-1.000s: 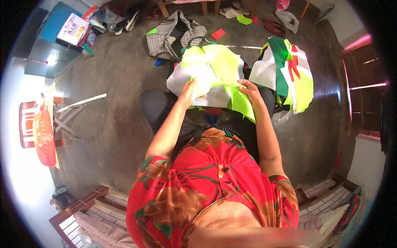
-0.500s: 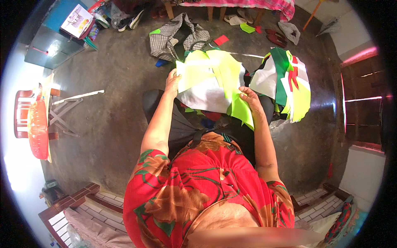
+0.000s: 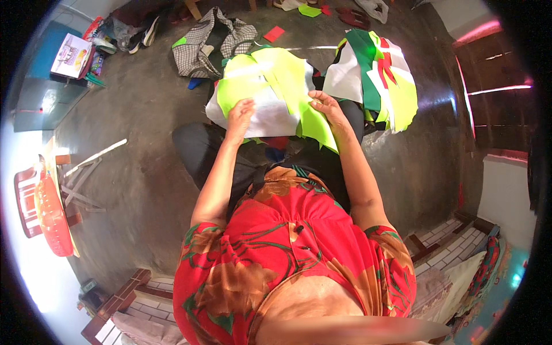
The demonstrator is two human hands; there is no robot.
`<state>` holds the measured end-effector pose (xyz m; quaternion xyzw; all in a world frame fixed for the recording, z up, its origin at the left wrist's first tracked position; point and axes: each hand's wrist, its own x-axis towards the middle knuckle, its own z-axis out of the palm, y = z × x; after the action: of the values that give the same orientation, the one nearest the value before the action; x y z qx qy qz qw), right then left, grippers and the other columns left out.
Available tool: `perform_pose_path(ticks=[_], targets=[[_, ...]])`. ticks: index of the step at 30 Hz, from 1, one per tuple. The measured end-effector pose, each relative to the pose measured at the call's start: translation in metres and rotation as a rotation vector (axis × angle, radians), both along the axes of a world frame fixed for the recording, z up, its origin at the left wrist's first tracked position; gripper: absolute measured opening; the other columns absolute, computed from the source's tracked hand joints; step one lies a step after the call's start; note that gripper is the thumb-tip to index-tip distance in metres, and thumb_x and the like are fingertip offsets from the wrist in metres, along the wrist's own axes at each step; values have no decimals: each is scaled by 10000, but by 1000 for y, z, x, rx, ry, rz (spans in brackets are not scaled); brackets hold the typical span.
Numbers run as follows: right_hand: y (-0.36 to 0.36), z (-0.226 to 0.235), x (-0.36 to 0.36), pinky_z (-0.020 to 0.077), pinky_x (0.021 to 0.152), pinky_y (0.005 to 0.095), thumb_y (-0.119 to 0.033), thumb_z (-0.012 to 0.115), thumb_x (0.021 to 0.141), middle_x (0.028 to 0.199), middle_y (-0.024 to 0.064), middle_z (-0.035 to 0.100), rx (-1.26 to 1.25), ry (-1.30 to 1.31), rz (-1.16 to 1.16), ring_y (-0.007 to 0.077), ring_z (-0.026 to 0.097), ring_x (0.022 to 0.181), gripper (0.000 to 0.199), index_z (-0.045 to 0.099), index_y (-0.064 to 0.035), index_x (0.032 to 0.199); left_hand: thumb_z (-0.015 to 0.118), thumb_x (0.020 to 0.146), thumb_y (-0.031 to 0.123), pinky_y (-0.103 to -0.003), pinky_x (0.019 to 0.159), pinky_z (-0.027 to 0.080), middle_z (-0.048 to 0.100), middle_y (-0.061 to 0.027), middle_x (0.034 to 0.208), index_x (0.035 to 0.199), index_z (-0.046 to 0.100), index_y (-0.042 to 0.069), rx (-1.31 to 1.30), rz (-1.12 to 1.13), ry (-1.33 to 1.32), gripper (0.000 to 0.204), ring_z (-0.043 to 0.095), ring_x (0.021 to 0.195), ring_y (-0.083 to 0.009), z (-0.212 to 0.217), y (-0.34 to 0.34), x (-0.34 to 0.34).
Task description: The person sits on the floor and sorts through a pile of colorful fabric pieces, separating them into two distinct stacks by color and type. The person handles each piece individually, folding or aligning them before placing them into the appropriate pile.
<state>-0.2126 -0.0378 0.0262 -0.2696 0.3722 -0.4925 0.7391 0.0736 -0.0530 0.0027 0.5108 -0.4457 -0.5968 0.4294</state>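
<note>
At the far left we see a red plastic chair (image 3: 34,210) by the bright doorway and some pale wooden slats (image 3: 86,172) lying on the grey floor (image 3: 144,126), well apart from us. Further up sits a checked bag (image 3: 210,43) with its mouth open, just beside the pile we work on. Our left hand (image 3: 240,114) rests on a stack of cut cloth pieces (image 3: 264,86), lime green over white, spread across our lap; the fingers are curled in, pressing down on the white sheet, seemingly to pin the pile flat so it does not slide. We cannot tell whether they pinch anything. Our right hand (image 3: 325,103) lies at the stack's right side, fingers bent and closed lightly on the edge of a green piece, as if lifting it to part it from the layers beneath. To the right, a second heap of cloth (image 3: 382,80) in white, dark green, red and lime lies near on the floor, touching our knee, likely kept separate as a sorted lot.
</note>
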Motion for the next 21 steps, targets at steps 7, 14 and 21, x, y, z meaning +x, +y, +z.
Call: perform_pose_path(ticks=[7, 14, 21], targets=[[4, 9, 1, 524, 766, 287, -45, 660, 830, 961, 36, 625, -23, -91, 3, 139, 617, 841, 269, 568, -63, 1083, 651, 858, 388, -271, 815, 445, 623, -16, 1017, 1148, 579, 36, 182, -443, 208, 461, 571, 940, -109, 33, 26, -75], [4, 10, 3, 510, 796, 285, -48, 662, 829, 957, 35, 624, -24, -67, -21, 139, 612, 855, 270, 564, -53, 1080, 625, 881, 209, -248, 760, 487, 635, -8, 882, 943, 621, 50, 219, -365, 298, 170, 604, 798, -99, 24, 23, -85], [0, 4, 3, 510, 770, 277, -7, 655, 814, 944, 43, 622, -30, -49, -5, 144, 613, 854, 282, 561, -45, 1077, 629, 859, 142, -262, 698, 517, 629, -18, 844, 858, 594, 72, 111, -324, 405, 78, 608, 764, -111, 35, 11, -62]])
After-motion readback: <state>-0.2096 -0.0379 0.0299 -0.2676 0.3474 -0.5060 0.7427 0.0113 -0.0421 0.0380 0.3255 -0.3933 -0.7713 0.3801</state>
